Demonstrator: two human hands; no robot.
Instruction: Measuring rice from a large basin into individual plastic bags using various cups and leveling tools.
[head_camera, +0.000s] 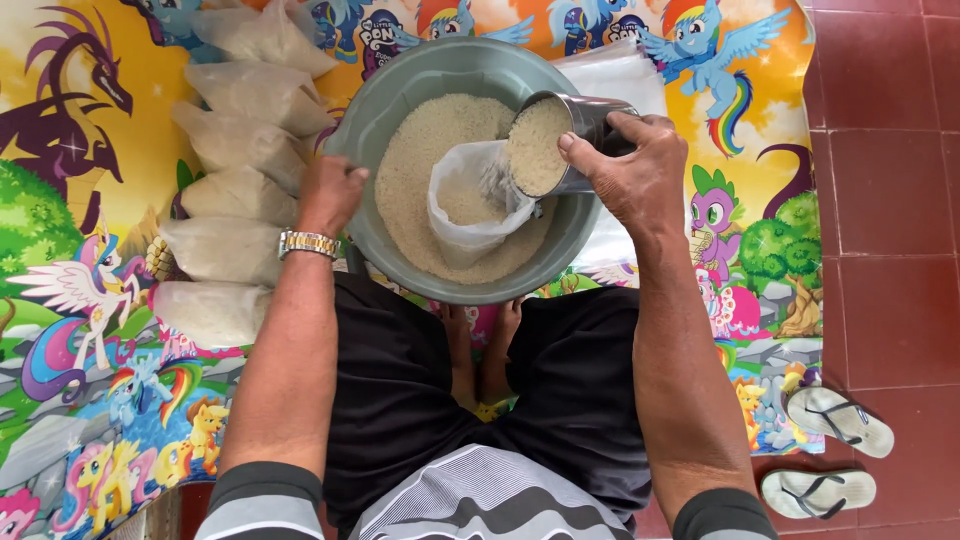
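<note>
At the far left, a row of filled clear bags of rice (235, 195) lies on a bright cartoon-printed mat (80, 250), one bag beside the next, running from the top of the view down toward the person's knee. Just right of them, the left hand (330, 192), with a metal wristwatch (307, 243) on its wrist, rests against the left rim of a grey round basin (385, 110); its fingers curl over the rim, and how firmly they close cannot be told. The basin sits on the mat in front of the person's crossed legs and holds a bed of white rice (410, 190). In the middle of the rice stands an open clear plastic bag (462, 205), partly filled. Directly right of the bag's mouth, a metal cup (555, 145) is tilted sideways, brimming with rice, its rim touching the bag's edge. The right hand (635, 170) grips the cup from the right, fingers (590, 150) clamped around its body. Behind that hand lies a stack of empty clear bags (620, 75). At the far right, a pair of sandals (830, 450) rests on the red tile floor (890, 200).
</note>
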